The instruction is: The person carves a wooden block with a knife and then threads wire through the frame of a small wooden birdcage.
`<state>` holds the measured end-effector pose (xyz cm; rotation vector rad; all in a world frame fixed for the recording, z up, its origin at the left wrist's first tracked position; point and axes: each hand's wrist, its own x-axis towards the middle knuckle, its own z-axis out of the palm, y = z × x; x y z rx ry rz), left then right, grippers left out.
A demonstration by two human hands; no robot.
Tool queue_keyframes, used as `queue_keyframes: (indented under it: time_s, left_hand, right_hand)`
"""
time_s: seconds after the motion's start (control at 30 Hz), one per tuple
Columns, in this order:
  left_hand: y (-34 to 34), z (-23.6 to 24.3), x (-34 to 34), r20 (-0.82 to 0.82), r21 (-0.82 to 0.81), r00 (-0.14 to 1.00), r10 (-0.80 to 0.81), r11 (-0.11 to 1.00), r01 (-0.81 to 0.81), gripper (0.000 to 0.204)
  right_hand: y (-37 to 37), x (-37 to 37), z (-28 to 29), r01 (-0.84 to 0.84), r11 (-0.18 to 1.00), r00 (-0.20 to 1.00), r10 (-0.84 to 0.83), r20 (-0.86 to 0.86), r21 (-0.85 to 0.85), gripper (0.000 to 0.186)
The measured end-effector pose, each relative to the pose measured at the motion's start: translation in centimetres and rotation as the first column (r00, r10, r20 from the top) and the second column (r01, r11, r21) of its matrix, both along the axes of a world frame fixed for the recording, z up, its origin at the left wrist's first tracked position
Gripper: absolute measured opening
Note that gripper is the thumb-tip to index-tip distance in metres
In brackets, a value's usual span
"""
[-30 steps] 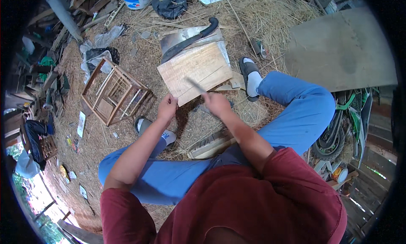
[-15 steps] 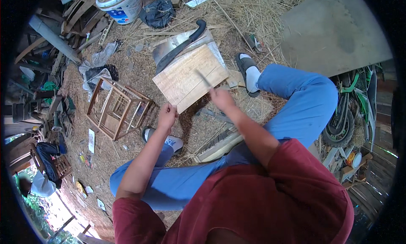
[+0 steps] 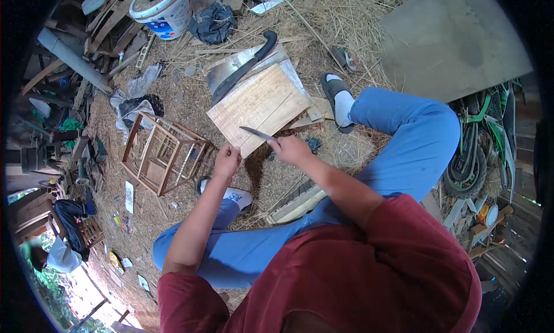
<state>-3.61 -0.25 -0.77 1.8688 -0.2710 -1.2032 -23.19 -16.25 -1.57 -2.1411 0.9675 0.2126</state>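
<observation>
My right hand (image 3: 293,151) grips a knife (image 3: 257,133), its blade lying over the near part of a pale wooden board (image 3: 254,102) and angled to the left. My left hand (image 3: 228,161) is closed in a pinch at the board's near left corner. A thin strip (image 3: 277,111) runs slantwise across the board, and its near end seems to be between my left fingers; that end is too small to see well. Against the board's far side rests a large machete (image 3: 242,70) with a black handle, on a flat metallic sheet (image 3: 222,68).
Left of the board stands a small wooden frame (image 3: 164,151). Farther off are a white bucket (image 3: 164,13) and a black plastic bag (image 3: 212,23). A large flat panel (image 3: 456,42) lies at right, near a motorbike (image 3: 470,154). Another person (image 3: 63,243) sits at far left.
My right hand and the knife have moved nearer and to the left, bringing the blade close to my left hand. The left hand stays at the board's corner.
</observation>
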Motion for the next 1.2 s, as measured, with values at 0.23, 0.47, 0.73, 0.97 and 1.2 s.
queue_keyframes:
  time_s: [0.23,0.47,0.73,0.97,1.2]
  left_hand:
    - [0.6,-0.7,0.0,0.102,-0.059,0.995,-0.023,0.998,0.029,0.02]
    - [-0.6,-0.1,-0.4,0.047,-0.077,0.999,0.001,0.997,0.003,0.024]
    - [-0.2,0.4,0.1,0.01,-0.021,1.0,0.0,1.0,0.0,0.024]
    - [-1.0,0.8,-0.4,-0.036,-0.003,0.999,0.001,1.0,-0.001,0.022]
    - [-2.0,0.5,-0.4,-0.026,0.012,0.998,-0.05,0.999,0.051,0.023]
  right_hand:
    - [-1.0,0.4,0.1,0.256,0.967,0.965,-0.256,0.048,0.012,0.06]
    - [-5.1,-0.8,-0.7,0.458,0.889,0.888,-0.458,0.034,0.01,0.07]
    - [-4.6,-0.7,0.5,0.535,0.844,0.844,-0.536,0.031,0.043,0.059]
    - [-5.3,-1.4,-0.5,0.571,0.82,0.821,-0.571,-0.004,0.049,0.062]
    - [-5.8,-2.8,-4.4,0.608,0.794,0.789,-0.606,0.103,0.015,0.065]
